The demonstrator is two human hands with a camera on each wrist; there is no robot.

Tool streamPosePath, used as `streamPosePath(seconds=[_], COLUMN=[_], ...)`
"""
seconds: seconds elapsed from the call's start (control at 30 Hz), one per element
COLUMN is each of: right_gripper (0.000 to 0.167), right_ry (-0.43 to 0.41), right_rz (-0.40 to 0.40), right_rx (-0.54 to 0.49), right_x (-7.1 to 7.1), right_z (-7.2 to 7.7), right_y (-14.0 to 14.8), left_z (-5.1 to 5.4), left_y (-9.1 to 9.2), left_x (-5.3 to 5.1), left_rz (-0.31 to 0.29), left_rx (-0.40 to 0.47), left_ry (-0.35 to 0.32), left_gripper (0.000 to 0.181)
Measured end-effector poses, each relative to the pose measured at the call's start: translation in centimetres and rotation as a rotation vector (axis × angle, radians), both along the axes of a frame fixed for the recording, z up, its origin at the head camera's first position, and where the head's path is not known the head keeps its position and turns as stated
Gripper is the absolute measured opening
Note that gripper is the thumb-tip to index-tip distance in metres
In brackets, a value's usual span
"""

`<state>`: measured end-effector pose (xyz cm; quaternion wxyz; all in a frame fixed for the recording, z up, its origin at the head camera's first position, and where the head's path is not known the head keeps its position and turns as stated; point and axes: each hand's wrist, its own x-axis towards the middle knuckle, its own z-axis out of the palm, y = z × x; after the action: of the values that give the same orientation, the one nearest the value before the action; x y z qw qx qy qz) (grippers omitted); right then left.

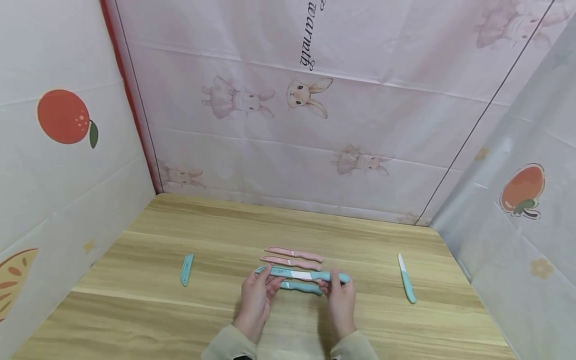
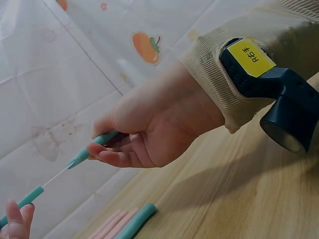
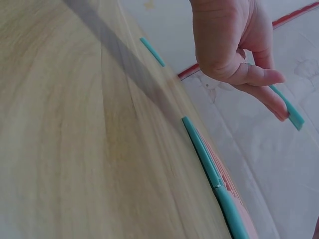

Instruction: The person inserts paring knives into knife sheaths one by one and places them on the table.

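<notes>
Above the table, my left hand (image 1: 256, 302) pinches a teal knife sheath (image 1: 281, 271) between thumb and fingers. My right hand (image 1: 340, 302) grips the teal handle (image 1: 321, 275) of a paring knife with a white blade (image 1: 301, 275). The blade lies in line with the sheath, and a stretch of it shows bare between sheath and handle; how far its tip reaches inside is hidden. In the left wrist view, the right hand (image 2: 149, 122) has its fingers curled round the handle (image 2: 82, 155). The right wrist view shows the left hand (image 3: 237, 50) holding the sheath (image 3: 295, 115).
Beneath the hands lies a sheathed teal knife (image 1: 303, 288). Two sheathed pink knives, one farther back (image 1: 294, 253) and one nearer (image 1: 292, 263), lie behind it. A loose teal sheath (image 1: 186, 270) is at the left, an unsheathed teal knife (image 1: 407, 280) at the right. Printed curtains surround the wooden table (image 1: 135, 310).
</notes>
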<state>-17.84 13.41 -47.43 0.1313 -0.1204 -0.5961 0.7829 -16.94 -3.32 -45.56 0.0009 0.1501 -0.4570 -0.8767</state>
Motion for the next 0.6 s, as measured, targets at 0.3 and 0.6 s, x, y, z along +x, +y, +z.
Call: streamPosePath(seconds=[0.3, 0.6], right_gripper=[0.019, 0.022], right_ry=[-0.042, -0.103], right_rz=[-0.018, -0.018], right_rx=[-0.012, 0.000], right_x=[-0.23, -0.17], right_z=[-0.19, 0.07], right_y=[-0.51, -0.89], left_z=[-0.09, -0.19], left_y=[-0.02, -0.07], left_x=[-0.12, -0.09], left_rz=[0.014, 0.022], left_rx=[-0.008, -0.019], left_ry=[-0.019, -0.032], left_gripper=[0.034, 0.034])
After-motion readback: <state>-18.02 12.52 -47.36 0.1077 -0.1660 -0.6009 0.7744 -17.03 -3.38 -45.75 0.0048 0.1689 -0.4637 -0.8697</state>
